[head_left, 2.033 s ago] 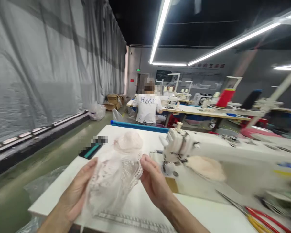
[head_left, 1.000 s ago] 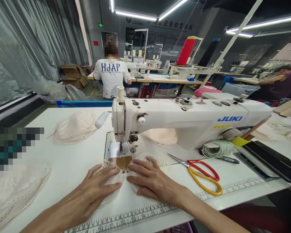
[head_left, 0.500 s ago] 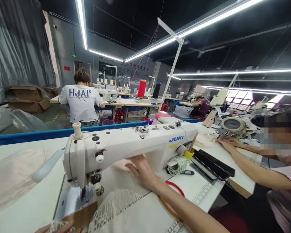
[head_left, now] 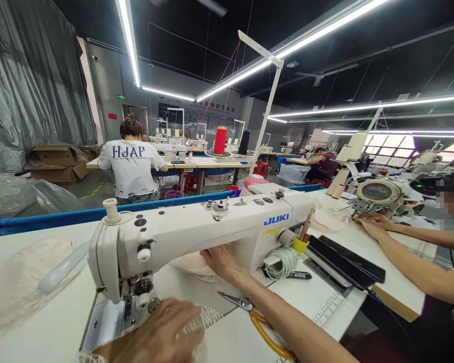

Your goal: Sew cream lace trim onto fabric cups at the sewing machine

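Note:
A white sewing machine (head_left: 196,227) stands before me, its needle and presser foot above a metal plate (head_left: 108,315). My right hand (head_left: 221,262) reaches beneath the machine's arm, its fingers closed on the edge of a pale pink piece of fabric (head_left: 192,264). My left hand (head_left: 166,333), smeared by motion, is at the front right of the presser foot. Its fingers stretch out over white fringed lace trim (head_left: 210,317), part of which they hide. Scissors with orange handles (head_left: 259,320) lie partly under my right forearm.
Sheer pale fabric (head_left: 18,287) lies left of the machine. On the right are coiled pale cord (head_left: 282,262), a black marker (head_left: 300,275), a yellow holder (head_left: 300,245) and a black tray (head_left: 344,257). A co-worker's hands (head_left: 374,224) work at another machine (head_left: 378,194).
My left hand has risen from the bottom edge and moved right over the lace. My right hand stays under the machine arm. More of the scissors shows; the view has shifted slightly.

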A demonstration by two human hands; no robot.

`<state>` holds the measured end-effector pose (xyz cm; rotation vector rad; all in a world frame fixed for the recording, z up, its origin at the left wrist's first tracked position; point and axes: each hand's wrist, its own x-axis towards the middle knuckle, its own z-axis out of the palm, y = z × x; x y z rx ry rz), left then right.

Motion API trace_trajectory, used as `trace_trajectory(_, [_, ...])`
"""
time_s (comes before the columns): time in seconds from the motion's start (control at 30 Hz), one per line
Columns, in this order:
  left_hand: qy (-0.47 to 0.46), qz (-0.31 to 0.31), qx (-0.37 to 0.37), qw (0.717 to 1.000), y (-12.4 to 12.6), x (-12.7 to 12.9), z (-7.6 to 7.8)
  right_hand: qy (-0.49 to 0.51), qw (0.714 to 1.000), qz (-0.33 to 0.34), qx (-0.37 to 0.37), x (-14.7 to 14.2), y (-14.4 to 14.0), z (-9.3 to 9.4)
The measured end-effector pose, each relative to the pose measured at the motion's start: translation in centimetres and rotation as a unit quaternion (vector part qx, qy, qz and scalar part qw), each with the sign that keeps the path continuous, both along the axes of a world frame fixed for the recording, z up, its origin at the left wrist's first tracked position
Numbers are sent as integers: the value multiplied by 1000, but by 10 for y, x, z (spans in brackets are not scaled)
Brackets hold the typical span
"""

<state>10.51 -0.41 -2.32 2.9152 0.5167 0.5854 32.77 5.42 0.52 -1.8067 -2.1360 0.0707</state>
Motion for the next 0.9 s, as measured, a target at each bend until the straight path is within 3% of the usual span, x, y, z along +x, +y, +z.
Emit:
trace_trajectory(0.07, [4, 33, 15, 999, 11, 20, 16, 0, 1000, 12, 3, 1, -3, 2])
trace_trajectory(0.13, [14, 75, 16, 997, 20, 34, 23, 0, 999, 41, -1, 2, -5, 2])
trace_trajectory(0.3, [39, 122, -12, 992, 37, 45, 4, -18, 996, 86, -26, 4, -6, -3])
trace_trajectory(0.47, [32, 105, -3, 994, 45, 43, -14, -33, 996, 71, -36, 2, -6, 0])
trace_trajectory(0.7, [26, 82, -5, 996, 48, 44, -9, -20, 996, 67, -52, -1, -6, 4])
trace_trajectory(0.9, [28, 82, -4, 996, 47, 42, -6, 60, 996, 46, -46, 6, -1, -2])
